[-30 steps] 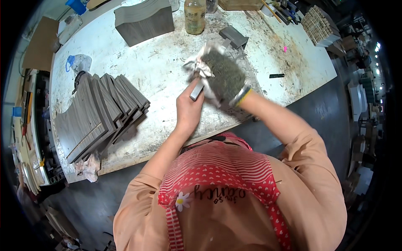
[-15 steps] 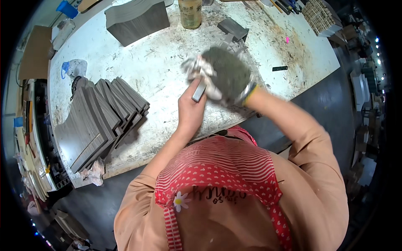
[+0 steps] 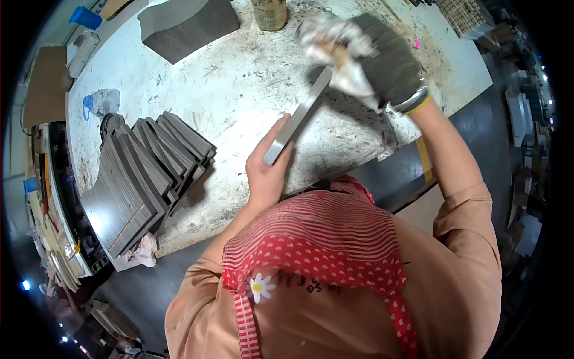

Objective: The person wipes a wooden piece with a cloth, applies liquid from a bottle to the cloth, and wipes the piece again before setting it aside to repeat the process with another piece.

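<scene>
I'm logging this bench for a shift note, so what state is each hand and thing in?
Narrow straight grey piece: held aslant.
Bare left hand: closed on that piece's near end.
Crumpled white cloth rag: bunched, motion-blurred.
Dark-gloved right hand: gripping the rag.
Curved grey wood-grain panels: stacked, unevenly fanned.
Clear bottle with yellowish liquid: upright, top out of view.
Flat white tabletop: stained.

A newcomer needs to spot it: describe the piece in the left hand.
Start at the stained white table, at the edge nearest the red apron. There the bare left hand grips a narrow grey bar slanting away toward the gloved right hand. Unlike the curved grey boards bunched at left, it is single and looks straight.
</scene>
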Demonstrator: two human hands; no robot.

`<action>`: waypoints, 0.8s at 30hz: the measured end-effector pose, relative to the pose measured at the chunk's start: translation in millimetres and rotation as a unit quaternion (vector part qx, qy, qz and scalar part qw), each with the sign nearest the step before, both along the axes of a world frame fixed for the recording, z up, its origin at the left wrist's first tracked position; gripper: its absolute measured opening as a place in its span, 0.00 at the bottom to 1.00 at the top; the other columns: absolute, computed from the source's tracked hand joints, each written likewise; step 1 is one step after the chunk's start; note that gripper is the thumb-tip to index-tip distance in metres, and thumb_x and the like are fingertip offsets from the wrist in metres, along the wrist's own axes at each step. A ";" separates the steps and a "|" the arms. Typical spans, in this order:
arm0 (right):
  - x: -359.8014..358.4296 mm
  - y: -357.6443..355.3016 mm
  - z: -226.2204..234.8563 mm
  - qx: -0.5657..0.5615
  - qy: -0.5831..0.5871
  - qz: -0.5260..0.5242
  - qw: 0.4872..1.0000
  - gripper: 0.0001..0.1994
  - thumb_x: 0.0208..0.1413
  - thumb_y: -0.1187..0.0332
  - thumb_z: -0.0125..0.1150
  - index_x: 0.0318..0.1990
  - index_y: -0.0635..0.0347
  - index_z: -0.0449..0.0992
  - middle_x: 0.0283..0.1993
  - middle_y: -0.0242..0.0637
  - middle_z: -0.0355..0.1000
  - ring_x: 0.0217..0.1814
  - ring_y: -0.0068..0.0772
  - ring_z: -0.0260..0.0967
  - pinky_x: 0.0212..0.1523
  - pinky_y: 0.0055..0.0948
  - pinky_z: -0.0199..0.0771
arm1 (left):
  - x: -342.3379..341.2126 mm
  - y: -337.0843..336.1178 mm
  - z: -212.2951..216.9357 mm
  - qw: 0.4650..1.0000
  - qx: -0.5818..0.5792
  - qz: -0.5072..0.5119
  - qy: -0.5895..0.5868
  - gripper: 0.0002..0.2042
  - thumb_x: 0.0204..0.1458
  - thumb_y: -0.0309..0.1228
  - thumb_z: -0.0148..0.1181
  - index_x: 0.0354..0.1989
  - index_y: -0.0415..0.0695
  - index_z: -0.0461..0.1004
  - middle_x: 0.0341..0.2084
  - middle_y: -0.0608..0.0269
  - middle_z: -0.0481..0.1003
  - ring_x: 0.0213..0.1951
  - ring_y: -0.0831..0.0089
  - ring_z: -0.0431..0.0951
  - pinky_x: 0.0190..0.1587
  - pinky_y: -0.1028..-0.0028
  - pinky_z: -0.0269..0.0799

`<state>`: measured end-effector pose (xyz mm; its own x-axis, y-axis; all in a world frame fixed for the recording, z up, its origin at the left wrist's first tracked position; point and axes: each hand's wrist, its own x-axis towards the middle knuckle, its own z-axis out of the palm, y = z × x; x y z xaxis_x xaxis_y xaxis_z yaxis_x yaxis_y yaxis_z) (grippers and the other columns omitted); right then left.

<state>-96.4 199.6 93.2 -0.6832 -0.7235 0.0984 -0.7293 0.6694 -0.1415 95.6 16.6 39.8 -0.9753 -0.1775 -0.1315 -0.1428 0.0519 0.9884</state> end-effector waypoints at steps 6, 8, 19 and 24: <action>11.6 36.7 26.4 -0.122 0.212 -0.091 0.965 0.13 0.51 0.69 0.52 0.44 0.58 0.73 0.44 0.42 0.70 0.45 0.40 0.67 0.46 0.32 0.67 | 4.8 -15.2 -0.9 0.996 -0.040 0.026 0.072 0.21 0.48 0.18 0.54 0.53 0.38 0.66 0.52 0.57 0.67 0.55 0.71 0.64 0.58 0.71 0.56; 11.2 38.2 22.2 -0.062 0.271 -0.050 0.959 0.15 0.49 0.70 0.54 0.47 0.57 0.72 0.45 0.43 0.69 0.45 0.39 0.68 0.45 0.31 0.69 | 4.8 -17.8 -5.2 0.996 -0.059 0.037 0.063 0.23 0.46 0.20 0.57 0.53 0.45 0.67 0.52 0.60 0.68 0.55 0.68 0.66 0.58 0.70 0.58; 82.8 -54.8 4.1 -0.045 0.020 0.154 0.987 0.18 0.42 0.62 0.62 0.41 0.57 0.70 0.42 0.41 0.69 0.45 0.36 0.67 0.41 0.34 0.71 | 10.6 -12.3 -13.9 0.992 -0.116 0.044 -0.009 0.18 0.46 0.20 0.58 0.48 0.37 0.70 0.39 0.61 0.74 0.39 0.76 0.73 0.45 0.76 0.67; 18.4 -44.9 45.5 0.179 0.069 0.093 0.977 0.14 0.48 0.65 0.54 0.42 0.60 0.70 0.42 0.42 0.70 0.46 0.34 0.68 0.45 0.34 0.70 | 4.8 -5.6 3.1 0.994 -0.069 0.048 0.064 0.21 0.47 0.18 0.55 0.53 0.42 0.67 0.48 0.60 0.71 0.47 0.73 0.71 0.50 0.76 0.64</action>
